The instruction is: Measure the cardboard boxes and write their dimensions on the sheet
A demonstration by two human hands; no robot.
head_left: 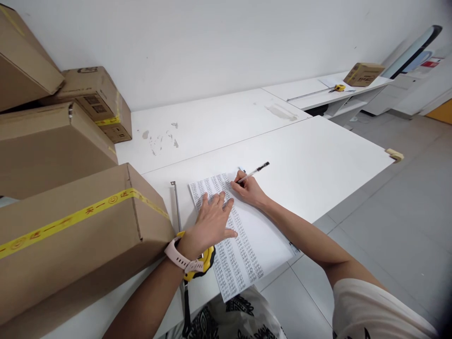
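Note:
A large white sheet of paper (268,235) covered in columns of small handwriting lies on the white table in front of me. My right hand (247,187) grips a pen (254,170) near the upper end of the columns, its dark end pointing up and right. Spread flat on the written columns, my left hand (213,219) presses on the paper with fingers apart. Under my left wrist, which wears a pale pink band (181,258), sits a yellow and black tape measure (208,261), partly hidden. Its metal blade (176,205) runs out along the paper's left side.
Cardboard boxes (70,235) with yellow tape crowd the table's left side. A white wall stands behind the table (300,155). Farther right, another tape measure (339,88) and a small box (363,74) rest on a farther surface. A tan guard (394,155) covers the table corner.

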